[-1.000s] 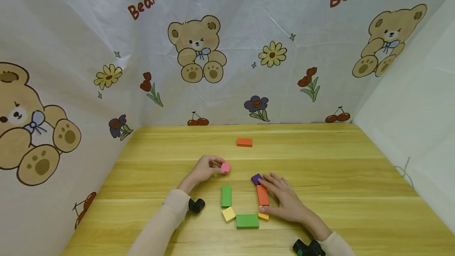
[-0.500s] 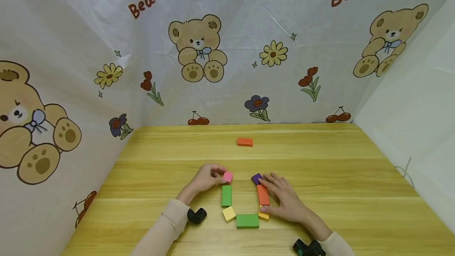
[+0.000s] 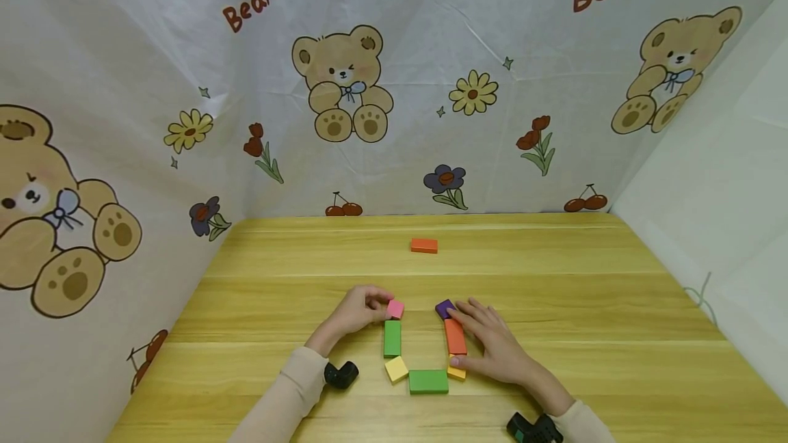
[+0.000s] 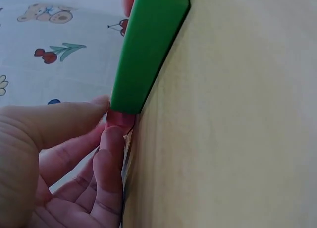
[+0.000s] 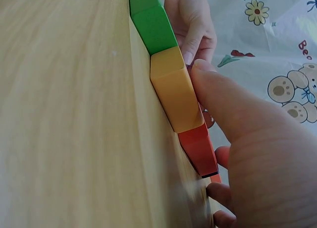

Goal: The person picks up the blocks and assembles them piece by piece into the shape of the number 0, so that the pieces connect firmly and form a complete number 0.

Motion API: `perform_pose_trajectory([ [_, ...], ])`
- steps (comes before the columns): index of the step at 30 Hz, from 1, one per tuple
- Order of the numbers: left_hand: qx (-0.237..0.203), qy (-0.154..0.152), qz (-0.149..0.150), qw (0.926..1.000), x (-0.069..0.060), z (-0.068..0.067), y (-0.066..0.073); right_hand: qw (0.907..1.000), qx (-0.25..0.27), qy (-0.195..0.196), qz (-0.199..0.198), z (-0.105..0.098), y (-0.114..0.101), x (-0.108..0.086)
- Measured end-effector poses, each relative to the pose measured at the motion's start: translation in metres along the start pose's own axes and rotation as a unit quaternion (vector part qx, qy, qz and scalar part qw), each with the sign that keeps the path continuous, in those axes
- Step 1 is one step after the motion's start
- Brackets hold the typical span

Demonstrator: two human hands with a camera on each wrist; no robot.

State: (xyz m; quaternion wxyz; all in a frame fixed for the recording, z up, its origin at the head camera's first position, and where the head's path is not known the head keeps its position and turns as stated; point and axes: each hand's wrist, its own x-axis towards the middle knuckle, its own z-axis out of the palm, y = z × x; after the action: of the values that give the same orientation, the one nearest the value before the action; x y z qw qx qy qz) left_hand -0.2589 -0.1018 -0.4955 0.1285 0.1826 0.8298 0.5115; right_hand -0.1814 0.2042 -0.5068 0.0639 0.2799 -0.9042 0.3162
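Note:
My left hand (image 3: 357, 310) pinches a small pink block (image 3: 396, 310) between thumb and fingers. The pink block stands at the far end of an upright-lying green block (image 3: 392, 339); in the left wrist view this green block (image 4: 148, 49) hides part of it. Along the right side, my right hand (image 3: 495, 347) lies over a row: fingertips by the purple block (image 3: 444, 310), palm side beside the red block (image 3: 455, 338), thumb touching the orange-yellow block (image 5: 176, 91). A second green block (image 3: 428, 382) and a pale yellow block (image 3: 397, 370) form the near side.
A lone orange-red block (image 3: 424, 246) lies farther back on the wooden table (image 3: 554, 279). Behind the table hangs a white cloth (image 3: 406, 12) printed with bears and flowers. A black wrist camera (image 3: 341, 374) sits on the left wrist.
My left hand has brought the pink block nearer to me, up to the green block's far end, mostly in the first half second. The right hand has stayed put.

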Motion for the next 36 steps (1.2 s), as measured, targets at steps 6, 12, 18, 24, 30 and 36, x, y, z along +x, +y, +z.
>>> perform_pose_trajectory([
  [6,-0.001,-0.004,0.000,1.0000,0.000,0.000,0.001,1.0000,-0.001,-0.001,0.001,0.000,0.001,0.000],
  [12,0.022,0.003,0.013,0.9997,0.000,0.001,0.000,1.0000,0.000,-0.001,0.000,-0.001,0.000,0.001],
  [18,0.030,0.003,0.022,0.9993,-0.001,0.001,0.000,1.0000,0.000,-0.001,-0.002,-0.001,-0.001,0.001],
  [24,0.032,0.003,0.023,0.9992,-0.002,0.001,0.000,1.0000,0.001,-0.001,-0.002,-0.001,-0.001,0.001],
  [30,0.014,0.018,0.033,0.9992,-0.007,0.002,-0.001,1.0000,0.001,0.000,-0.002,0.000,-0.001,0.001],
  [36,0.030,0.051,0.052,0.9969,-0.027,0.005,0.007,1.0000,0.001,0.000,-0.001,-0.001,-0.001,0.001],
])
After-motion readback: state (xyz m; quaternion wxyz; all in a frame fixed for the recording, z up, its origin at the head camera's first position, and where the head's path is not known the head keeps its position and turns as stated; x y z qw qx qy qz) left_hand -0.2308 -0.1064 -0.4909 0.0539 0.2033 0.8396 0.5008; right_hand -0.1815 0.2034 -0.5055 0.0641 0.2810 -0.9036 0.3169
